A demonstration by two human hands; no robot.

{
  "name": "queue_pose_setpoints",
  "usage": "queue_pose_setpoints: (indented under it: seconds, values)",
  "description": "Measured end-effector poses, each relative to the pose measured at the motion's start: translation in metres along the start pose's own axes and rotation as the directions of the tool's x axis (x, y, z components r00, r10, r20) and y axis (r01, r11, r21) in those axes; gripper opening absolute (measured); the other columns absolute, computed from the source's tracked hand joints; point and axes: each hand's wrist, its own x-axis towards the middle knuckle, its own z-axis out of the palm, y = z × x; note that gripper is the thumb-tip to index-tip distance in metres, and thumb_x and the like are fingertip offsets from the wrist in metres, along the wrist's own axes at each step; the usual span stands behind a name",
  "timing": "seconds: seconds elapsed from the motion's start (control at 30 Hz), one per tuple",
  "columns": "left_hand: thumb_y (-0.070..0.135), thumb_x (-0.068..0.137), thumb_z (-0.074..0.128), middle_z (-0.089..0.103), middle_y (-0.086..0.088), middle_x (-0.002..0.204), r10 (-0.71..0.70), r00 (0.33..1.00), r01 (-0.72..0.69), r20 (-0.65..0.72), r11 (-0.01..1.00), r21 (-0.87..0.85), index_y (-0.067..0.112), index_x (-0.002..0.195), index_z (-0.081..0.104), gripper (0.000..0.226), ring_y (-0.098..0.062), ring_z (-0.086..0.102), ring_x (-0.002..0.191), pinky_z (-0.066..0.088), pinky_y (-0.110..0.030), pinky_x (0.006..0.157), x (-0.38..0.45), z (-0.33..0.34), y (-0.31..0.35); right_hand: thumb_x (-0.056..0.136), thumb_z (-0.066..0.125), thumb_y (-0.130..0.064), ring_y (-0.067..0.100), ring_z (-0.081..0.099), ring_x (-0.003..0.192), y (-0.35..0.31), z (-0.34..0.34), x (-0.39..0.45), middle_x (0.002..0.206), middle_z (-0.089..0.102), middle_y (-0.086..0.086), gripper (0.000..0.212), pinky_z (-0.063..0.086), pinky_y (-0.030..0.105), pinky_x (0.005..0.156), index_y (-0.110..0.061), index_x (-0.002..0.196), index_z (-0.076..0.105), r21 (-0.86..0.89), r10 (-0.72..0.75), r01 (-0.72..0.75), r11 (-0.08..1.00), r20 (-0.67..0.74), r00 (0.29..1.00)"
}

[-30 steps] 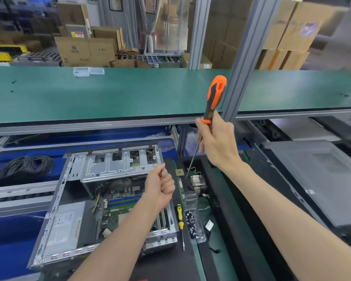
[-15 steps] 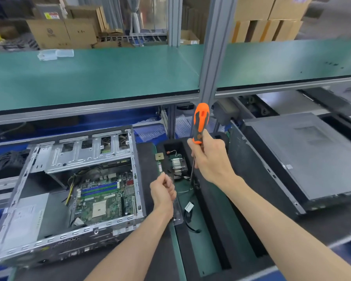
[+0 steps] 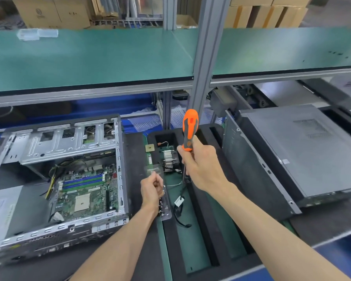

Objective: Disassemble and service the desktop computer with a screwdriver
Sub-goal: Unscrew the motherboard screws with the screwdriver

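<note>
- So the right hand [image 3: 203,167], gripping the screwdriver [image 3: 188,132], dropped from shelf height to just above the heatsink [image 3: 169,160].
- Left hand [image 3: 152,189] slid off the open case [image 3: 55,175] to the screw tray [image 3: 166,201], fingers pinched; probably dropping off a screw, can't tell.

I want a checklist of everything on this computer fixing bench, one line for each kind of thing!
Surface: black foam tray over a green mat.
Job's things: open grey metal computer case with green motherboard showing; orange-and-black screwdriver; closed grey computer case on the right.
Clutter: finned metal heatsink, clear plastic screw tray.
Hands: right hand grips the screwdriver, tip down; left hand curled over the screw tray, contents hidden.
Cables: black wire with white tag.
Surroundings: green shelf, cardboard boxes.
</note>
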Motion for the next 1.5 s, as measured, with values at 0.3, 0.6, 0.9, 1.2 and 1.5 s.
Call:
queue_pose_setpoints:
  seconds: [0.3,0.6,0.9,1.2,1.5]
  values:
    - [0.022,0.105,0.036,0.03,-0.003,0.05,0.0,0.999,0.002,0.036,0.998,-0.07,0.013,0.056,0.053,0.052,-0.015,0.019,0.047,0.013,-0.034,0.052,-0.006,0.002,0.008,0.104,0.05,-0.029,0.032,0.054,0.049,-0.002,0.006,0.005,0.062,0.058,0.013,0.024,0.047,0.051,0.051,-0.011,0.088,0.047,0.003,-0.018,0.018,1.0,0.007,1.0]
    - [0.014,0.092,0.044,0.043,0.0,0.06,0.212,0.956,-0.195,0.202,0.975,-0.103,0.02,0.057,0.057,0.038,-0.014,0.039,0.06,0.034,-0.029,0.063,-0.034,0.023,0.064,0.103,0.052,-0.025,0.027,0.048,0.048,-0.05,0.001,0.042,0.057,0.056,0.012,0.023,0.043,0.049,0.051,-0.022,0.083,0.044,0.032,-0.158,0.159,0.987,-0.03,0.987]
    - [0.019,0.099,0.045,0.057,-0.005,0.076,0.392,0.861,-0.326,0.325,0.914,-0.24,0.014,0.076,0.07,0.034,-0.018,0.047,0.069,0.04,-0.025,0.07,-0.042,-0.02,0.158,0.102,0.051,-0.027,0.028,0.05,0.05,-0.136,0.005,0.095,0.057,0.057,0.01,0.026,0.041,0.048,0.055,-0.024,0.078,0.041,0.121,-0.391,0.397,0.91,-0.076,0.917]
    - [0.019,0.1,0.048,0.059,-0.002,0.074,0.343,0.922,-0.361,0.18,0.93,0.077,0.021,0.079,0.069,0.03,-0.017,0.054,0.074,0.045,-0.027,0.077,-0.038,-0.131,0.178,0.102,0.054,-0.024,0.032,0.054,0.051,-0.172,0.085,0.101,0.06,0.059,0.012,0.022,0.047,0.053,0.056,-0.019,0.082,0.046,0.27,-0.463,0.436,0.859,0.045,0.885]
    - [0.006,0.099,0.05,0.069,0.0,0.083,0.365,0.914,-0.405,0.176,0.837,0.368,0.029,0.087,0.068,0.031,-0.011,0.063,0.084,0.045,-0.016,0.082,-0.037,-0.236,0.172,0.092,0.068,-0.02,0.02,0.052,0.064,-0.203,0.168,0.105,0.069,0.06,0.0,0.017,0.045,0.041,0.066,-0.015,0.084,0.053,0.225,-0.517,0.476,0.85,0.183,0.836]
